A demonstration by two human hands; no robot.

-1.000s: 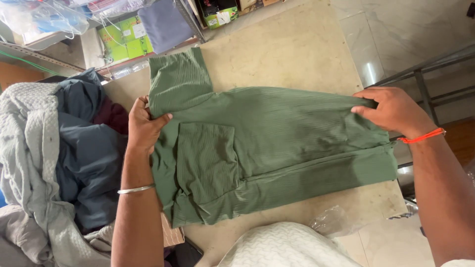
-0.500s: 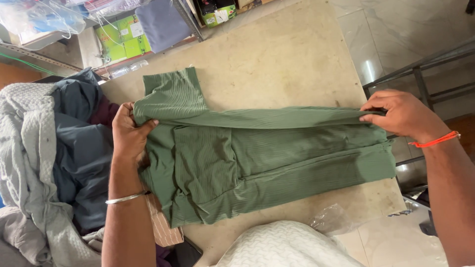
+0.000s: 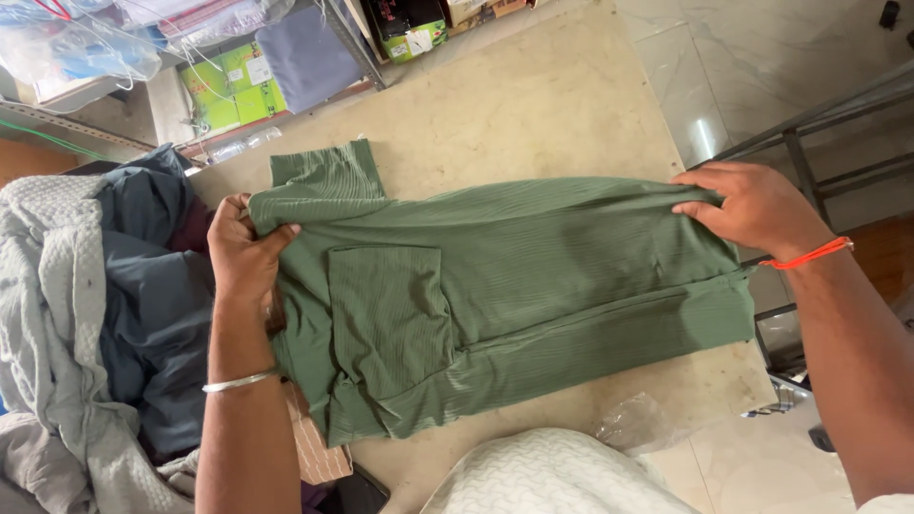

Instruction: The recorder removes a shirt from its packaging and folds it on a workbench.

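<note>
A green ribbed garment (image 3: 533, 276) with a square chest pocket lies stretched across a beige table (image 3: 533, 105). My left hand (image 3: 243, 252) pinches its upper fold at the left end, near a sleeve that sticks up. At the right end my right hand (image 3: 752, 205) grips the same fold, thumb over the cloth. The fold is held taut between both hands, over the lower part of the garment.
A heap of grey, dark blue and maroon clothes (image 3: 105, 314) fills the left side. White textured cloth (image 3: 552, 476) and a crumpled clear plastic bag (image 3: 638, 424) lie at the near edge. Shelves with boxes (image 3: 238, 76) stand behind; a metal frame (image 3: 809, 143) is on the right.
The held fold dipped toward me half a second ago and has now been carried back away, spreading wide over the garment again. Both hands kept their grip.
</note>
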